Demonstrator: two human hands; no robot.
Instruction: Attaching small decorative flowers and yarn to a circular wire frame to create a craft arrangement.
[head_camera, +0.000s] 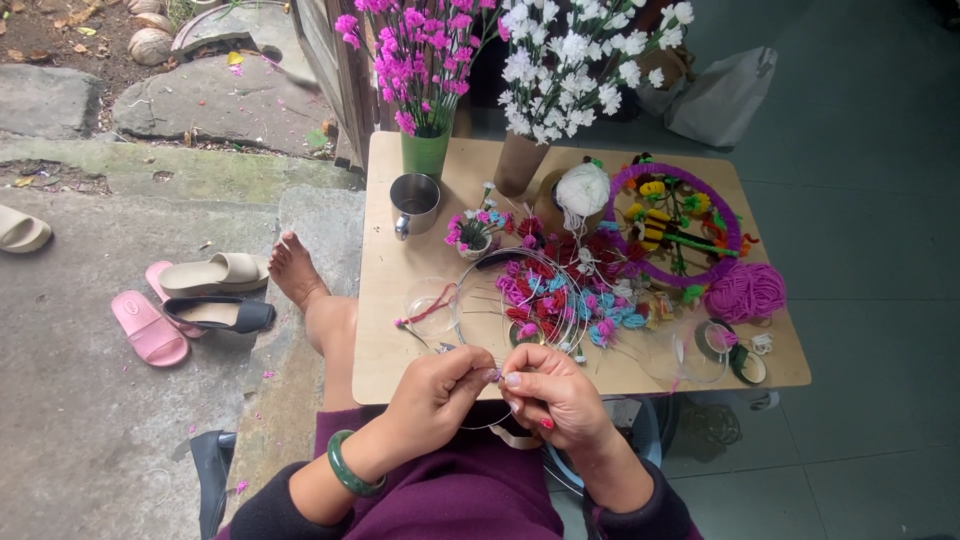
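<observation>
My left hand (437, 390) and my right hand (553, 395) meet at the near edge of a small wooden table (390, 270). Their fingertips pinch a tiny pale bead on a thin wire (497, 375). A green bangle (345, 465) circles my left wrist. Just beyond the hands stands a clear bowl (530, 295) holding small pink, red and blue beaded flowers on wires. A small clear dish (432, 305) with a pink piece sits to its left.
On the table stand a green vase of pink flowers (425, 150), a brown vase of white flowers (520, 160), a metal cup (414, 203), a purple hoop decoration (675, 222) and pink yarn (745, 292). Sandals (200, 290) lie on the concrete at left.
</observation>
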